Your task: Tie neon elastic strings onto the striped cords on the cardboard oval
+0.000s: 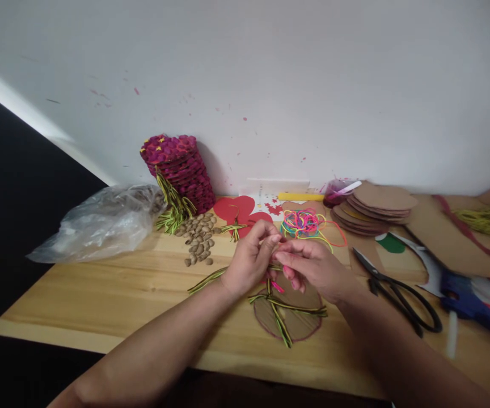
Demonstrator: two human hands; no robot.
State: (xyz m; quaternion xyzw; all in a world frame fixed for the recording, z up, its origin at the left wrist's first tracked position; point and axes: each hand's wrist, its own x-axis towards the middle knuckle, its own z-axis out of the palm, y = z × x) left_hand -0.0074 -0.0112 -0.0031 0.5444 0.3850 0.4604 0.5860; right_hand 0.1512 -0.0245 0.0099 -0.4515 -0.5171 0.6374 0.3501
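My left hand [251, 258] is closed in a pinch on a green-and-black yarn bundle [206, 279], whose strands trail out left below the wrist. Touching it fingertip to fingertip, my right hand [311, 266] is also closed at the same bundle; the exact grip is hidden by the fingers. Below both hands, a round cardboard disc [285, 326] with a dark reddish rim lies on the table. Crossed green-and-black yarn strands [270, 309] lie over the disc, and a small bright pink piece [277, 287] shows just under the fingers.
Scissors [393, 289] and a blue glue gun [474, 309] lie right. Behind are tangled colourful cords [302, 222], stacked cardboard discs [375, 207] and red paper hearts [232, 208]. Brown shell-like pieces [200, 238], a purple woven container [181, 170] and a plastic bag [100, 224] are left.
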